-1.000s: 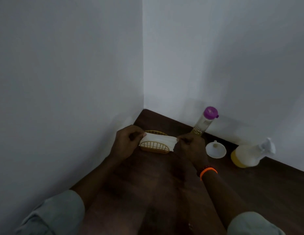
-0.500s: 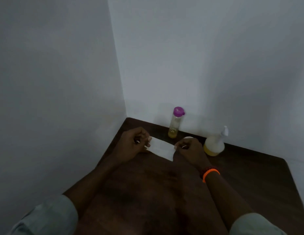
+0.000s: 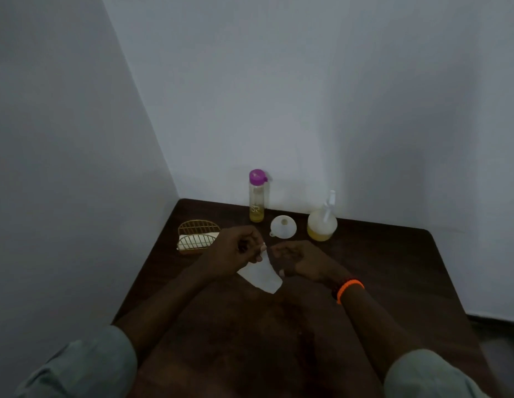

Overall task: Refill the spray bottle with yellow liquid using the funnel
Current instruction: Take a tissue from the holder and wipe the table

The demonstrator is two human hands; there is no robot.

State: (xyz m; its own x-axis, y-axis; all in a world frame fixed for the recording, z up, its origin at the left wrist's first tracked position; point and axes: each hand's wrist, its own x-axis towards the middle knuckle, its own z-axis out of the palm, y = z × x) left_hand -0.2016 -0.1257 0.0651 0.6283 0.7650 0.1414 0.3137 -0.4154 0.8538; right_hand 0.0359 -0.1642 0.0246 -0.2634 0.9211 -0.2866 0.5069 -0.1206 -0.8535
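Note:
A white spray bottle (image 3: 322,222) with yellow liquid in its base stands at the back of the dark wooden table (image 3: 379,282). A white funnel (image 3: 283,226) lies mouth-up just left of it. Further left a clear bottle (image 3: 257,196) with a purple cap holds a little yellow liquid. My left hand (image 3: 235,251) and my right hand (image 3: 300,261) are close together in front of these, both pinching a white tissue (image 3: 261,275) that hangs down between them.
A gold wire holder (image 3: 197,235) with white tissues inside stands at the table's left edge by the wall. White walls meet in a corner behind the table. An orange band (image 3: 349,287) is on my right wrist.
The tissue has been lifted out of the wire holder and pulled toward me. My hands came closer together, and the view swung left so the holder, funnel and bottles all show.

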